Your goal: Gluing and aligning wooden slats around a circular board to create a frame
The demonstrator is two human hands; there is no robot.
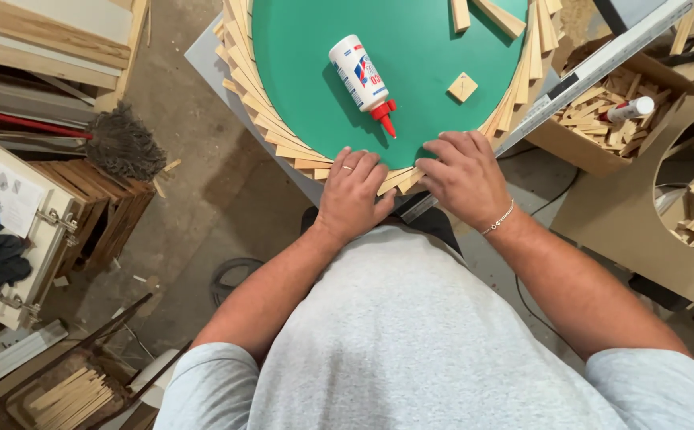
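A round green board [411, 48] lies in front of me, ringed by overlapping thin wooden slats [263, 107]. My left hand [352, 195] and my right hand [464, 177] press flat, fingers spread, on the slats at the near rim, a short slat end showing between them. On the green surface lie a white glue bottle [358, 76] with a red nozzle and a small square wood block [462, 87]. Two more wood strips [490, 13] rest at the far edge.
A long metal ruler [594, 68] runs diagonally on the right. A cardboard box [610, 111] holds several wood scraps and a second glue bottle [629, 110]. Slatted crates [100, 203] and stacked boards stand left; a curved board cut-out [641, 207] sits right.
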